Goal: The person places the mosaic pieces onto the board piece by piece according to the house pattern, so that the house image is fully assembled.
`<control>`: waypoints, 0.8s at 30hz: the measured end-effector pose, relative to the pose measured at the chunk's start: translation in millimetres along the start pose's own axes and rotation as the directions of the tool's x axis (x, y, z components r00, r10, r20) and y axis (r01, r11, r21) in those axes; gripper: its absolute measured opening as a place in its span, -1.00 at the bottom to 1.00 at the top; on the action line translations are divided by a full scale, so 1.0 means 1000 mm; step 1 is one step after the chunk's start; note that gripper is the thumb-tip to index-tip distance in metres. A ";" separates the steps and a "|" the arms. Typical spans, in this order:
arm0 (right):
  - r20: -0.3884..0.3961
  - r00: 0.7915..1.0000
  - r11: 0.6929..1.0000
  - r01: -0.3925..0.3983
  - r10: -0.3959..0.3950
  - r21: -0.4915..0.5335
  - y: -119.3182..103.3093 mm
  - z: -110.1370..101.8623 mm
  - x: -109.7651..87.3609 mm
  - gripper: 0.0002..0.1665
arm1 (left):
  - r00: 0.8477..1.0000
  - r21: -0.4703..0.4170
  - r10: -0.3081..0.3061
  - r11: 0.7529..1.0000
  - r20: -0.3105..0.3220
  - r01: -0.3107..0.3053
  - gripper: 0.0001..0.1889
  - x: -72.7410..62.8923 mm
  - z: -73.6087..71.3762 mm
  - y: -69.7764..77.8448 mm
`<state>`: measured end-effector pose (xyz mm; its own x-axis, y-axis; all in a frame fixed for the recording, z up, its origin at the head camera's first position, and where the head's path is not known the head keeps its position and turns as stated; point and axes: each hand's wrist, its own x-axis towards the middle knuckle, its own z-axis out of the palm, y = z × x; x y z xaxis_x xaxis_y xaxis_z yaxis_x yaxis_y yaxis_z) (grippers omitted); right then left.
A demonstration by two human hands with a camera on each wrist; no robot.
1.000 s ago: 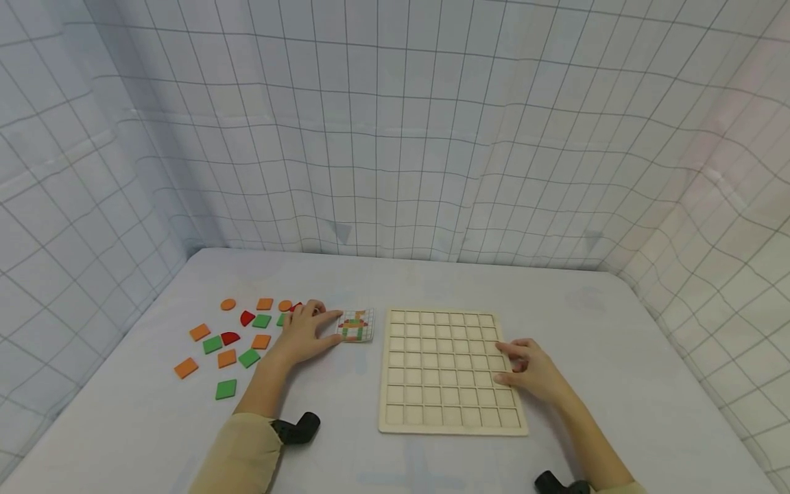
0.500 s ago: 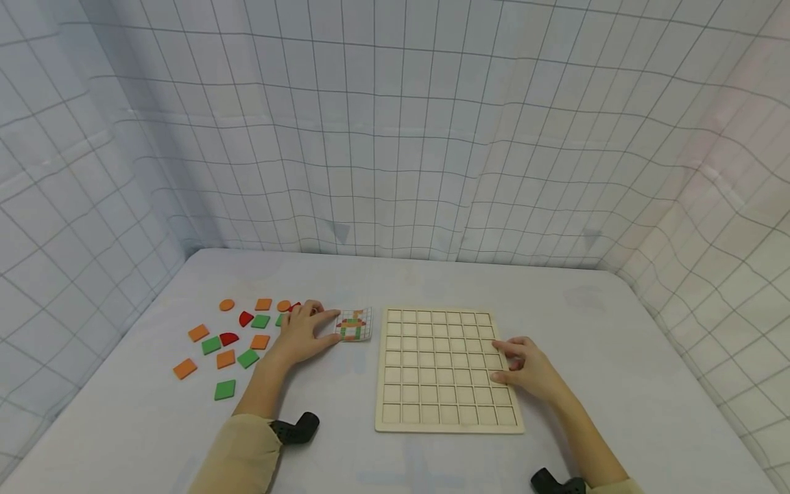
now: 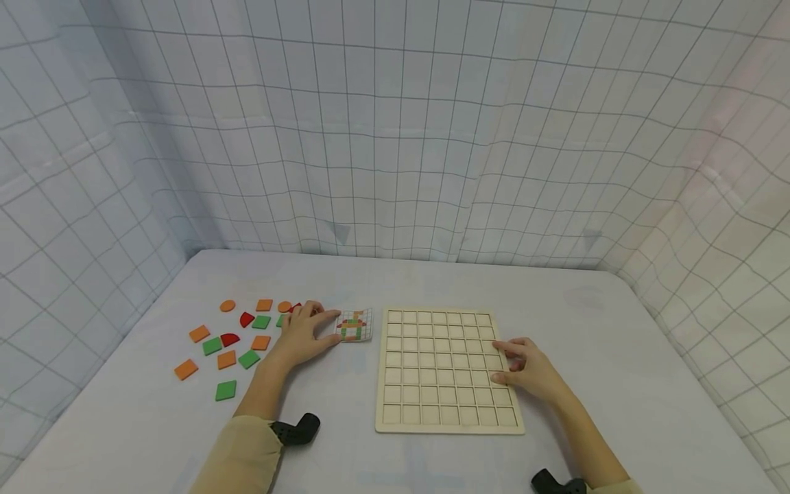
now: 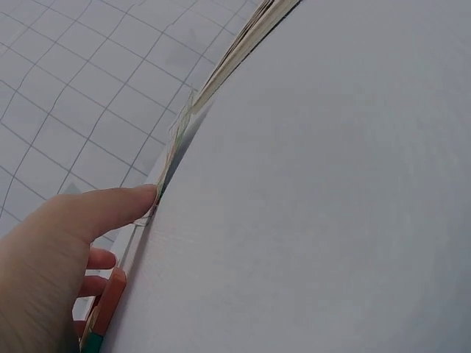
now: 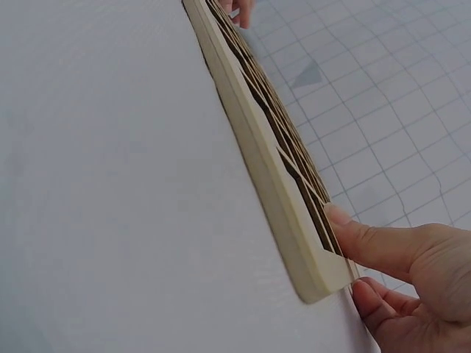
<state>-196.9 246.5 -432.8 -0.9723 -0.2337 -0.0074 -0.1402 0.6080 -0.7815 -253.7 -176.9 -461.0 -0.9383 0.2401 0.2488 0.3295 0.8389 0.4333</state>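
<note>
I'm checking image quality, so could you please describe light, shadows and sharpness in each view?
Head: soft, even light, pattern on the card slightly blurred; left wrist: dim, dark shadow along the card; right wrist: cells in the board look dark.

Lots of flat bits lie toward the left edge of the white desk (image 3: pixel 642 357): orange pieces (image 3: pixel 186 369), green pieces (image 3: pixel 225 390) and red pieces (image 3: pixel 230 339). Next to them, the person's left grip (image 3: pixel 305 334), a bare hand, touches the left side of a little card (image 3: pixel 354 326) with a picture on it. Then comes a big pale board (image 3: pixel 450 427) full of little boxes. The right grip (image 3: pixel 532 367), bare too, touches the board's side nearest the desk's right edge. White cloth (image 3: pixel 395 137) with dark lines stands up behind the desk's far edge.
</note>
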 end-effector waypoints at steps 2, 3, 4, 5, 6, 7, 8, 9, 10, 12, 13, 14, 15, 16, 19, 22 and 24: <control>0.001 1.000 1.000 -0.005 0.005 -0.002 0.001 0.000 0.001 -0.22 | 1.000 -0.005 0.001 1.000 -0.003 -0.001 -0.47 0.000 0.000 0.000; 0.001 1.000 1.000 -0.010 0.010 0.002 0.001 -0.001 0.001 -0.22 | 1.000 -0.011 0.002 1.000 -0.007 -0.003 -0.47 0.000 -0.001 0.001; 0.004 1.000 1.000 -0.006 0.006 0.001 0.007 -0.001 0.003 -0.21 | 1.000 -0.017 0.003 1.000 -0.009 -0.003 -0.46 0.000 -0.001 0.001; 0.006 1.000 1.000 -0.003 0.003 0.002 0.013 0.000 0.005 -0.19 | 1.000 -0.021 0.004 1.000 -0.012 -0.004 -0.46 0.000 -0.002 0.002; 0.013 1.000 1.000 0.001 -0.002 0.005 0.014 -0.001 0.005 -0.19 | 1.000 -0.023 0.004 1.000 -0.014 -0.004 -0.45 -0.001 -0.002 0.002; 0.021 1.000 1.000 0.006 -0.006 0.008 0.015 -0.002 0.005 -0.19 | 1.000 -0.027 0.005 1.000 -0.017 -0.005 -0.45 -0.001 -0.003 0.003; 0.029 1.000 1.000 0.008 -0.009 0.018 0.015 -0.003 0.005 -0.18 | 1.000 -0.032 0.007 0.999 -0.018 -0.008 -0.44 -0.001 -0.003 0.003; 0.033 0.999 1.000 0.007 -0.008 0.028 0.016 -0.003 0.004 -0.18 | 1.000 -0.035 0.010 0.999 -0.019 -0.010 -0.44 -0.002 -0.004 0.004; 0.040 0.999 0.999 0.013 -0.014 0.037 0.017 -0.004 0.004 -0.17 | 1.000 -0.040 0.012 0.999 -0.020 -0.013 -0.44 -0.002 -0.005 0.004; 0.053 0.998 0.998 0.021 -0.024 0.061 0.019 -0.005 0.002 -0.15 | 1.000 -0.047 0.017 0.999 -0.025 -0.018 -0.44 -0.005 -0.008 0.005; 0.056 0.998 0.997 0.024 -0.028 0.071 0.020 -0.005 0.001 -0.13 | 0.999 -0.049 0.020 0.999 -0.029 -0.022 -0.44 -0.006 -0.009 0.006; 0.056 0.998 0.996 0.019 -0.023 0.082 0.021 -0.006 0.000 -0.12 | 0.999 -0.049 0.026 0.998 -0.035 -0.028 -0.45 -0.008 -0.011 0.006; 0.057 0.998 0.996 0.026 -0.031 0.088 0.022 -0.006 -0.001 -0.12 | 0.999 -0.052 0.030 0.998 -0.042 -0.032 -0.45 -0.010 -0.013 0.006; 0.056 0.998 0.995 0.025 -0.030 0.098 0.023 -0.006 -0.002 -0.11 | 0.998 -0.058 0.035 0.998 -0.049 -0.038 -0.45 -0.012 -0.015 0.006; 0.048 0.998 0.993 0.023 -0.029 0.119 0.025 -0.006 -0.006 -0.11 | 0.997 -0.090 0.040 0.995 -0.062 -0.045 -0.45 -0.021 -0.023 0.006; 0.042 0.999 0.988 0.017 -0.023 0.154 0.026 -0.006 -0.010 -0.12 | 0.997 -0.144 0.037 0.989 -0.060 -0.045 -0.45 -0.031 -0.032 0.004; 0.048 0.998 0.985 0.019 -0.028 0.170 0.028 -0.006 -0.014 -0.12 | 0.998 -0.161 0.032 0.986 -0.058 -0.041 -0.44 -0.037 -0.036 0.002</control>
<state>-188.7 271.5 -450.5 -0.9580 -0.2863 -0.0154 -0.1250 0.4654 -0.8762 -214.0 -201.8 -437.7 -0.9196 0.2381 0.3125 0.3804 0.7387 0.5564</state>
